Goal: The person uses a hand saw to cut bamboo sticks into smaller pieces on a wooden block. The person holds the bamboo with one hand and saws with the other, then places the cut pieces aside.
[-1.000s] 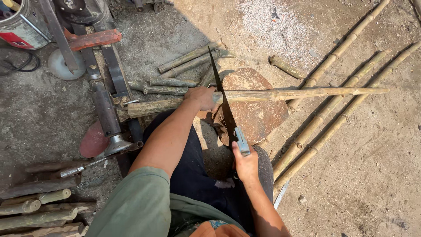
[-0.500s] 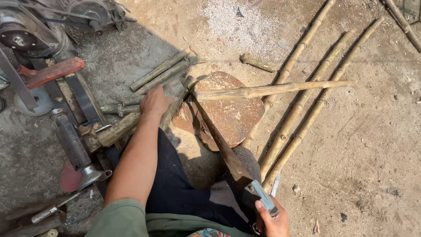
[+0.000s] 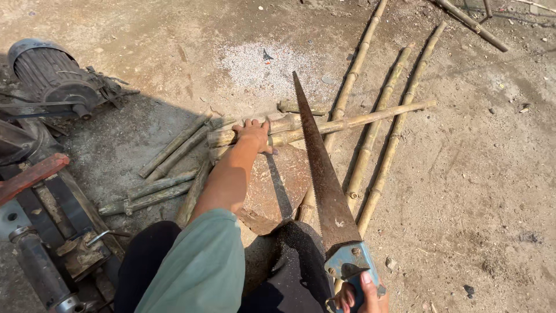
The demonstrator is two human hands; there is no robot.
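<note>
Head view, looking down from the person's own eyes at dusty, sunlit ground. The left hand (image 3: 253, 135) lies just above the centre, palm down, fingers spread and pressed on a bamboo pole (image 3: 324, 126) that runs from the middle out toward 2 o'clock. The hand pins the pole's thick end rather than wrapping round it. The bare forearm and a green sleeve (image 3: 200, 269) lead back toward 6 o'clock.

The right hand (image 3: 362, 295) sits at the bottom edge, about 5 o'clock, only partly in frame. Its fingers are closed round the blue handle of a hand saw (image 3: 324, 185). The saw's long tapering blade points up toward 12 o'clock, and it crosses the pole just to the right of the left hand. Whether the teeth touch the pole cannot be told.

Under the pole and the hand lies a flat reddish-brown stone (image 3: 272, 188), at the centre of the picture.

At 9 o'clock of the hand, several short bamboo pieces (image 3: 174, 162) lie scattered on the ground. Toward 1 and 2 o'clock, three long bamboo poles (image 3: 379, 139) lie side by side, slanting from the top edge down toward the saw. At 12 o'clock there is a pale patch of sawdust (image 3: 260, 66). At 10 o'clock stands a grey electric motor (image 3: 49, 78), and rusty metal machine parts (image 3: 40, 203) fill the left edge toward 8 o'clock.
</note>
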